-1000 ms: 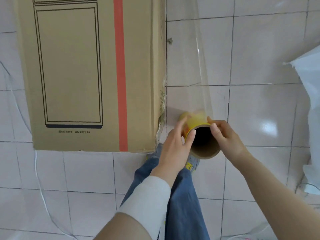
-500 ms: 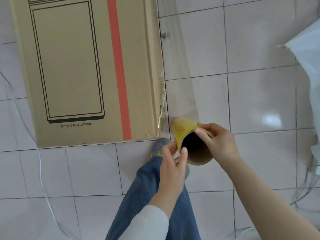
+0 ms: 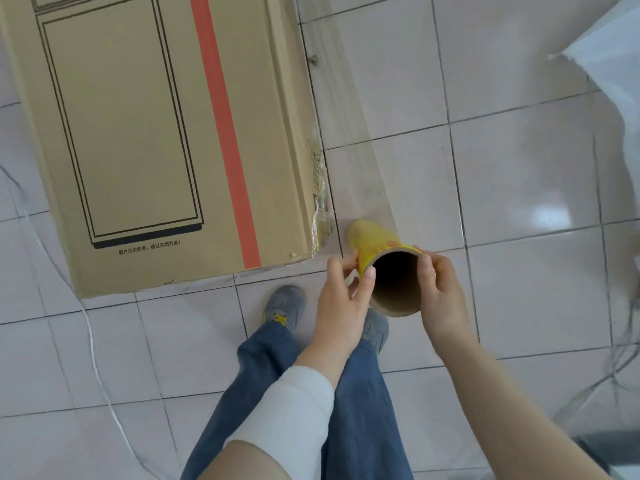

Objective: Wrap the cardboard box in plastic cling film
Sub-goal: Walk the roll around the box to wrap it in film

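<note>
A tall brown cardboard box with an orange stripe and a black line drawing stands on the tiled floor at the upper left. Close to its near right corner I hold a cling film roll, yellow outside with a wide cardboard core, its open end facing me. My left hand grips the roll's left rim, thumb and fingers curled round it. My right hand grips the right rim. A clear sheet of film stretches from the roll up along the box's right side.
My two legs in blue jeans and grey shoes stand just below the box. A thin white cable runs over the floor at the left. White plastic sheeting hangs at the upper right. Grey cables lie at the right.
The view has shifted, so the box sits further left. The roll has come nearer the box's corner, and my left hand's grip has shifted on its rim. The film sheet now slants closer to the box's side.
</note>
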`<control>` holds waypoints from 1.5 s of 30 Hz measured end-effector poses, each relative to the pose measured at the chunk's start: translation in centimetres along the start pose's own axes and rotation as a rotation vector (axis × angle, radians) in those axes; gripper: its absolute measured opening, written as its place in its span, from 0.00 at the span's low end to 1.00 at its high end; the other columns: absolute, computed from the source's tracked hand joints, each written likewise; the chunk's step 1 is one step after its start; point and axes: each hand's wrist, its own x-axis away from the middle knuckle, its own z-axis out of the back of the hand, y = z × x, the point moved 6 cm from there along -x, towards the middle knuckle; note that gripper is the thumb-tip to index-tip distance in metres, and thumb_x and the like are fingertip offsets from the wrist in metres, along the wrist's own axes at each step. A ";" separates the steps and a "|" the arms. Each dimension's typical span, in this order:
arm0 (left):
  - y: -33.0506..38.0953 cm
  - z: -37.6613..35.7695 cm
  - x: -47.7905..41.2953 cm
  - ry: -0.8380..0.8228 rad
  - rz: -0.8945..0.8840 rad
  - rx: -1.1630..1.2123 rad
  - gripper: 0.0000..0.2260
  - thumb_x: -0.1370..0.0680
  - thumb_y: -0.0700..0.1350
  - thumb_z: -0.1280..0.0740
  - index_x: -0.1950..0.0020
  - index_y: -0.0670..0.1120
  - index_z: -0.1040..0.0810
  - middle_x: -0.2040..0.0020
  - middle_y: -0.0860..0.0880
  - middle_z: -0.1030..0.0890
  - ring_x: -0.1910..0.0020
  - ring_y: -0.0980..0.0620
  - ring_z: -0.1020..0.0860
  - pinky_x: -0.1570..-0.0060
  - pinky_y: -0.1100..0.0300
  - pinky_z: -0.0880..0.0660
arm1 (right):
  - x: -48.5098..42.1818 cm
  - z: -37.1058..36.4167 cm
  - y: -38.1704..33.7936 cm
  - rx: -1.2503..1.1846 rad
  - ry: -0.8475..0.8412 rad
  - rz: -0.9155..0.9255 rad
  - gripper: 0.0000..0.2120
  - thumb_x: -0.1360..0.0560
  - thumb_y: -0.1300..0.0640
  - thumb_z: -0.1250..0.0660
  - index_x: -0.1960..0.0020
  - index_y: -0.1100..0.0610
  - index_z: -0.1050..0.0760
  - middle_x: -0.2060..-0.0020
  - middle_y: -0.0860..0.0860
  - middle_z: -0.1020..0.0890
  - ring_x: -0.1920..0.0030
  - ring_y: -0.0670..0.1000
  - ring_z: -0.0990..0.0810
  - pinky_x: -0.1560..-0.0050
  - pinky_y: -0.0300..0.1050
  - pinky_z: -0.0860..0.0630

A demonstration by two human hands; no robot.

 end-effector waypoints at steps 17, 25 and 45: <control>-3.8 4.4 0.8 -0.199 -0.030 -0.236 0.09 0.21 0.48 0.41 0.41 0.48 0.32 0.42 0.58 0.26 0.46 0.67 0.27 0.52 0.80 0.36 | 4.1 -5.2 2.9 -0.159 -0.060 -0.052 0.25 0.22 0.42 0.46 0.28 0.50 0.35 0.31 0.44 0.31 0.29 0.42 0.37 0.30 0.38 0.41; -6.4 6.6 3.9 -0.107 -0.061 -0.232 0.11 0.20 0.47 0.44 0.39 0.57 0.33 0.46 0.68 0.30 0.49 0.80 0.32 0.54 0.83 0.37 | 4.8 -7.6 4.2 0.082 -0.120 -0.035 0.25 0.29 0.43 0.33 0.35 0.52 0.25 0.38 0.45 0.23 0.42 0.44 0.26 0.46 0.35 0.33; -11.9 11.7 5.5 -0.254 0.043 -0.434 0.10 0.28 0.66 0.43 0.50 0.65 0.34 0.39 0.62 0.29 0.41 0.64 0.29 0.54 0.76 0.34 | 10.7 -16.2 12.0 -0.869 -0.166 -1.024 0.17 0.21 0.43 0.43 0.50 0.57 0.26 0.66 0.57 0.20 0.67 0.55 0.22 0.66 0.47 0.26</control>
